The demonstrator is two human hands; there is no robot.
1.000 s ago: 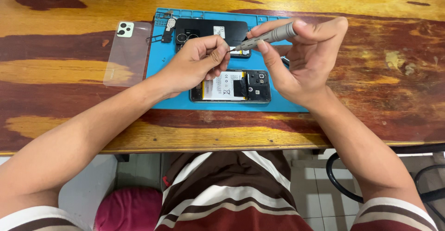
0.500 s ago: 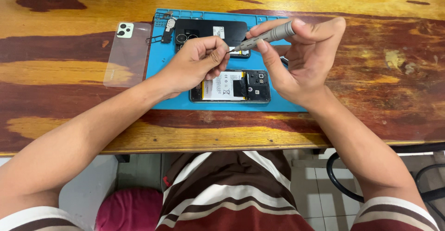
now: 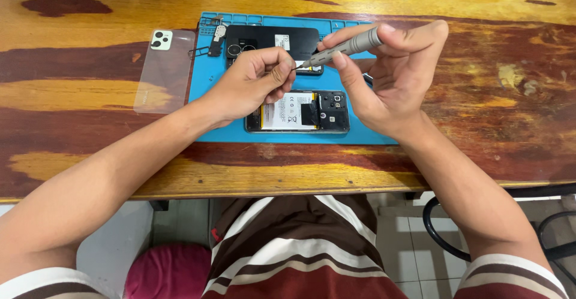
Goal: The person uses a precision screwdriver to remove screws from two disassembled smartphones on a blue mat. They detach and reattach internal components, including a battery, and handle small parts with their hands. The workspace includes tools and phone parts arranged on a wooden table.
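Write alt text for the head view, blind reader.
A person's right hand holds a grey precision screwdriver, its tip at the left hand, above an opened phone on a blue repair mat. A black back cover and clear case lie nearby on the wooden table.

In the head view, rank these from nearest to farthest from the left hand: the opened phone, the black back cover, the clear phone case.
1. Opened phone: partly under the left hand, toward the person.
2. Black back cover: just beyond the knuckles; nearly as close.
3. Clear phone case: off the blue mat, far left.
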